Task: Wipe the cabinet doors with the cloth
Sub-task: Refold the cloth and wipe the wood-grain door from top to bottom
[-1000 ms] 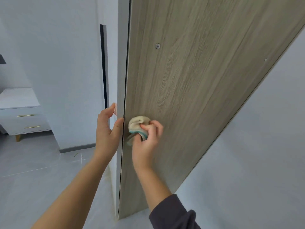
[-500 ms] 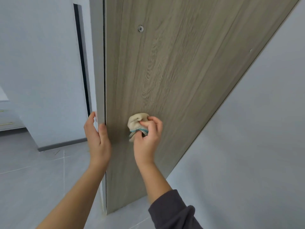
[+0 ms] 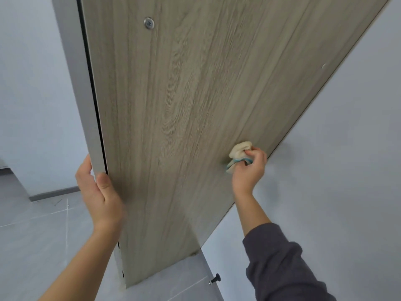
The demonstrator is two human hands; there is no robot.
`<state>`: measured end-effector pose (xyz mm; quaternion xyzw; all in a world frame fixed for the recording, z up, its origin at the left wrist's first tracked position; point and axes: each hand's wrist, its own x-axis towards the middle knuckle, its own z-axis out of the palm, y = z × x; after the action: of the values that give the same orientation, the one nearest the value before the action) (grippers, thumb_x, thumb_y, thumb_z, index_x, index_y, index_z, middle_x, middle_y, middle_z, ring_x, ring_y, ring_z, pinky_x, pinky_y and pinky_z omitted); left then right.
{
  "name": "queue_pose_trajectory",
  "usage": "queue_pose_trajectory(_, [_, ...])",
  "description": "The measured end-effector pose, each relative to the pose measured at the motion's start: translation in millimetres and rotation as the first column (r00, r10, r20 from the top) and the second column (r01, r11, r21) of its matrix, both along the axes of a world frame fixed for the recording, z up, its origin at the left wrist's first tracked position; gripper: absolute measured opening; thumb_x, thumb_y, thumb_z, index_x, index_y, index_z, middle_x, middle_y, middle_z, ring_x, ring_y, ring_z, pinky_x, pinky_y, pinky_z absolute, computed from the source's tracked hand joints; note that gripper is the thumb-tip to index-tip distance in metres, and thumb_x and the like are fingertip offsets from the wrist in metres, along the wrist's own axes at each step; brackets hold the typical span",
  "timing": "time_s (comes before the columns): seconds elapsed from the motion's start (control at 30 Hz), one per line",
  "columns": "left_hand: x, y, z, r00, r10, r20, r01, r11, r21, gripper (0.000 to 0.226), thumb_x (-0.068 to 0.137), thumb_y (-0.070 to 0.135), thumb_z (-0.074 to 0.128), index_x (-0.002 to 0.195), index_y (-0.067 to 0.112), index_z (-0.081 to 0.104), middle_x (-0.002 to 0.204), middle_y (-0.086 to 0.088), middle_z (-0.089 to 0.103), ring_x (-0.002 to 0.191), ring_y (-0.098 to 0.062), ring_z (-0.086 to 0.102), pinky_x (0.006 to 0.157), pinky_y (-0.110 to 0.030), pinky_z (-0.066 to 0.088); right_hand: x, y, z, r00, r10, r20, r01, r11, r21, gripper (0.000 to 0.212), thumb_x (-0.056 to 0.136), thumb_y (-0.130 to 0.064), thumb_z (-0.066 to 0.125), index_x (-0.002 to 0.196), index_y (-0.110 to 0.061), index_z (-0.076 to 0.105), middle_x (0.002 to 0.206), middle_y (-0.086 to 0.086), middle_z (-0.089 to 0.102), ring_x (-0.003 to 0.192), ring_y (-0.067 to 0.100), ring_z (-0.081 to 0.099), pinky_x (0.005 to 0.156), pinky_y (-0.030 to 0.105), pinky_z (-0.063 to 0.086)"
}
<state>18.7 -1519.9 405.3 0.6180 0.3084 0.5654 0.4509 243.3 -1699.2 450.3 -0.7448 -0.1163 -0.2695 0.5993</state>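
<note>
Crumpled beige teal-trimmed cloth (image 3: 238,151), soft, light, best held bunched: pinched by right hand (image 3: 248,172), apparently touching grey woodgrain cabinet door (image 3: 184,101) at four o'clock; left hand (image 3: 97,192) clasps door edge at eight o'clock.

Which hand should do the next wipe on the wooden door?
The right hand. It pinches the cloth, bunched against the wooden door near its far edge. The left hand holds no cloth; it grips the door's near edge, which probably steadies it for wiping.
</note>
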Motion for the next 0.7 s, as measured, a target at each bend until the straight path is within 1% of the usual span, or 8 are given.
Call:
queue_pose_trajectory(0.13, [1,-2,3,1.0,0.018,-0.006,-0.018,1.0,-0.011,0.054,0.1,0.037,0.025,0.142,0.006,0.037,0.137,-0.014,0.044,0.125,-0.023,0.043,0.102,-0.015,0.03,44,-19,9,0.984,-0.127,-0.124,0.133,0.99,0.04,0.032,0.073,0.014,0.051,0.08,-0.017,0.053,0.101,0.003,0.052,0.093,0.018,0.054,0.08,0.014,0.041])
queue_pose_trajectory(0.23, [2,-3,3,1.0,0.023,-0.01,-0.023,1.0,-0.013,0.052,0.099,0.034,0.025,0.14,0.005,0.039,0.135,-0.015,0.046,0.123,-0.022,0.045,0.101,-0.017,0.032,71,-35,13,0.964,-0.161,-0.211,0.18,0.981,0.073,0.027,0.075,0.01,0.051,0.083,-0.015,0.053,0.1,0.004,0.054,0.091,0.017,0.055,0.084,0.024,0.046])
queue_pose_trajectory(0.33, [3,-3,1,0.999,0.043,-0.008,-0.043,0.999,-0.021,0.051,0.099,0.037,0.025,0.136,0.005,0.041,0.129,-0.019,0.048,0.113,-0.018,0.045,0.099,-0.025,0.034,89,-44,22,0.953,-0.136,-0.27,0.179,0.974,0.142,0.024,0.08,0.013,0.047,0.083,-0.011,0.05,0.085,0.002,0.055,0.072,0.01,0.058,0.059,0.007,0.042])
queue_pose_trajectory(0.4, [3,-3,1,0.998,0.058,-0.002,-0.058,0.998,-0.017,0.048,0.099,0.04,0.025,0.132,0.012,0.044,0.126,-0.019,0.048,0.109,-0.015,0.044,0.097,-0.028,0.035,95,-46,23,0.956,-0.114,-0.27,0.163,0.973,0.165,0.032,0.08,0.015,0.04,0.069,-0.014,0.044,0.07,-0.002,0.049,0.046,0.0,0.05,0.043,0.008,0.037])
queue_pose_trajectory(0.5, [3,-4,3,0.998,0.06,0.019,-0.059,0.998,-0.031,0.032,0.099,0.042,0.025,0.126,0.046,0.042,0.122,-0.01,0.051,0.111,-0.015,0.046,0.097,-0.031,0.036,103,-48,10,0.951,-0.072,-0.3,0.145,0.963,0.228,0.037,0.074,0.002,0.043,0.067,-0.034,0.044,0.081,0.006,0.054,0.063,0.019,0.052,0.059,0.035,0.054])
queue_pose_trajectory(0.57, [4,-3,1,0.998,0.058,0.026,-0.057,0.998,-0.028,0.036,0.1,0.043,0.025,0.129,0.034,0.045,0.118,-0.005,0.049,0.109,-0.016,0.045,0.097,-0.037,0.037,116,-50,0,0.944,-0.026,-0.33,0.122,0.955,0.272,0.033,0.077,0.004,0.046,0.073,-0.029,0.045,0.09,0.002,0.049,0.078,0.015,0.047,0.07,0.025,0.05])
queue_pose_trajectory(0.63, [4,-3,1,0.998,0.053,0.02,-0.053,0.998,-0.014,0.042,0.1,0.042,0.025,0.128,0.018,0.045,0.115,-0.002,0.047,0.105,-0.016,0.045,0.094,-0.037,0.038,105,-49,11,0.936,-0.068,-0.347,0.161,0.955,0.249,0.029,0.081,0.006,0.045,0.071,-0.021,0.042,0.088,-0.002,0.044,0.078,0.008,0.044,0.07,0.012,0.042])
queue_pose_trajectory(0.7, [2,-4,3,0.999,0.031,0.031,-0.031,0.999,-0.02,0.031,0.1,0.042,0.026,0.121,0.031,0.045,0.112,-0.001,0.046,0.1,-0.015,0.044,0.089,-0.033,0.038,96,-46,9,0.926,-0.173,-0.334,0.215,0.972,0.092,0.028,0.08,0.006,0.044,0.07,-0.02,0.043,0.085,-0.004,0.046,0.073,0.005,0.046,0.068,0.012,0.041])
